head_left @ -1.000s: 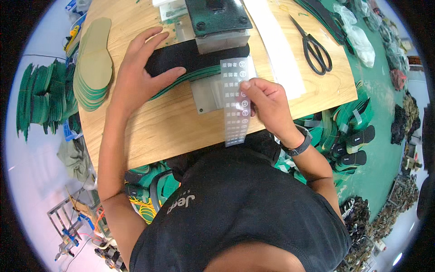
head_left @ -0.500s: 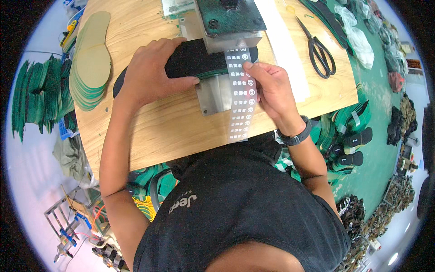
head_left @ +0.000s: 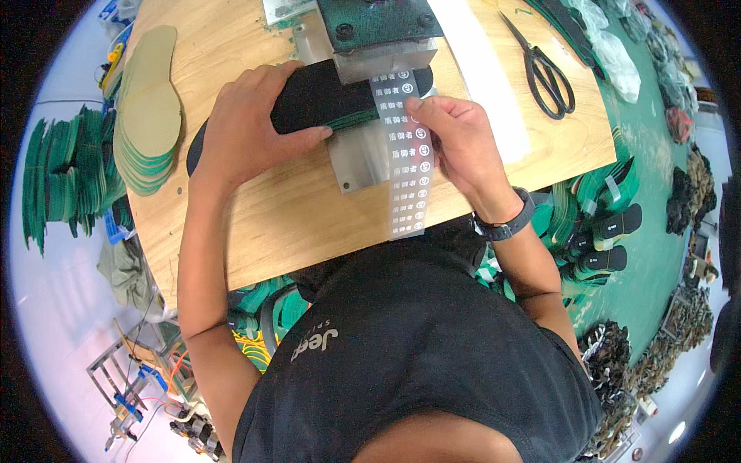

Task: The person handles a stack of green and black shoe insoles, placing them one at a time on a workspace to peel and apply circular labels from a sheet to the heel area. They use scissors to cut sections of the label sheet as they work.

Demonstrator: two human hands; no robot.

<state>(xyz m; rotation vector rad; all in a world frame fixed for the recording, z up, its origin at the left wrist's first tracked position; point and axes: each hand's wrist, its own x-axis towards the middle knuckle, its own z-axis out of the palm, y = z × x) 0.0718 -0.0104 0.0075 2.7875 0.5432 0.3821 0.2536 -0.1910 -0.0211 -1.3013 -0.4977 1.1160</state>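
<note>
My left hand (head_left: 251,131) grips the left part of a stack of black insoles (head_left: 312,96), thumb along its near edge and fingers over the far side. The right part of the stack lies under a block-shaped press head (head_left: 380,35). A clear strip with rows of white printed labels (head_left: 405,152) runs across the insole from beneath the press toward the table's near edge. Pinched at the strip's right edge, close to the insole, are the thumb and forefinger of my right hand (head_left: 461,143). A bare metal plate (head_left: 356,162) shows in front of the stack.
Beige insoles (head_left: 150,100) are fanned in a pile at the table's left. Black-handled scissors (head_left: 546,81) lie to the right, past a white sheet (head_left: 494,85). Green-edged insole bundles (head_left: 598,201) stand on the floor at right, and a green stack (head_left: 69,174) is at left.
The whole view has shifted slightly. Both hands keep their holds on the insole stack and the label strip, with no clear movement against the press.
</note>
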